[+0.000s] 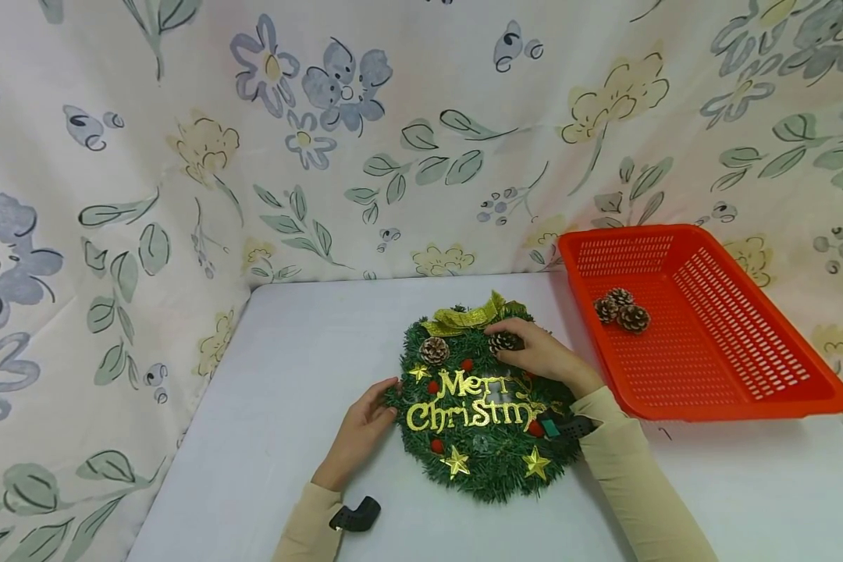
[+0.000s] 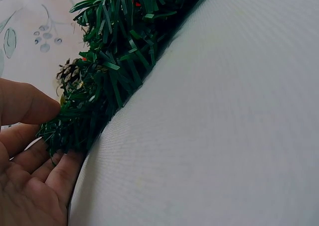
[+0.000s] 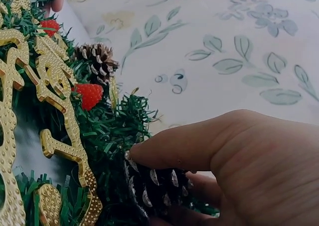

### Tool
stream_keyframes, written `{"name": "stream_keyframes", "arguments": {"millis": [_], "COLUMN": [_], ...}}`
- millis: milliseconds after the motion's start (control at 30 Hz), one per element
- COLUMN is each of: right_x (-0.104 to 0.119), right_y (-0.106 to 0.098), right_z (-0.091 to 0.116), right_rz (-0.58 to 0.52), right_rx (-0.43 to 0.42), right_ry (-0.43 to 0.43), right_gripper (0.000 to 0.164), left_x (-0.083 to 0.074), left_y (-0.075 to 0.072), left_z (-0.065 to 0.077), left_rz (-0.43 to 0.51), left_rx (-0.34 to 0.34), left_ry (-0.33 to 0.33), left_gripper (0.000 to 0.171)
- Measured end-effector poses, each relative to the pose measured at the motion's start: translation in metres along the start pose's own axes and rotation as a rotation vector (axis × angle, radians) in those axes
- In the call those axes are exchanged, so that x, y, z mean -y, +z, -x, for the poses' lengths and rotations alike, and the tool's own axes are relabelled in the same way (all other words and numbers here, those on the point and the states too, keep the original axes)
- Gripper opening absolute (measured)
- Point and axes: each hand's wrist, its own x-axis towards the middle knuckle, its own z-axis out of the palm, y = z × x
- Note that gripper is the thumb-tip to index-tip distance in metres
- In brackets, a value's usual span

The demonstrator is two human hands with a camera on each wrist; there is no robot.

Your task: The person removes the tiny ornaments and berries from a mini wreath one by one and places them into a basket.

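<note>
A green wreath (image 1: 492,480) lies on the white table, with gold "Merry Christmas" lettering (image 1: 457,417), gold stars, red berries and a gold ribbon (image 1: 464,318) at its top. My right hand (image 1: 541,355) pinches a pine cone (image 3: 157,186) between thumb and fingers at the wreath's upper right; part of the cone is hidden by the hand. A second pine cone (image 1: 434,350) sits at the wreath's upper left. At the left rim my left hand (image 1: 363,425) grips the greenery, thumb on top and fingers beneath in the left wrist view.
To the right stands a red plastic basket (image 1: 716,343) with 3 pine cones (image 1: 621,310) at its left side. Behind the table (image 1: 302,351) hangs a floral curtain (image 1: 421,156). Black wrist devices are worn on both forearms.
</note>
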Motion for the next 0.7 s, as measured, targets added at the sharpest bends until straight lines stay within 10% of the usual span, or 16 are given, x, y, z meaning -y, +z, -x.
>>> {"name": "stream_keyframes", "arguments": {"millis": [700], "right_x": [0.0039], "right_y": [0.0003], "right_z": [0.0003], "right_rz": [0.004], "right_rx": [-0.043], "right_ry": [0.003], "right_gripper": [0.035], "left_x": [0.0001], "left_y": [-0.0003], "left_z": [0.0004], "left_rz": [-0.005], "left_rx": [-0.006], "left_ry": [-0.009], "left_gripper": [0.053]}}
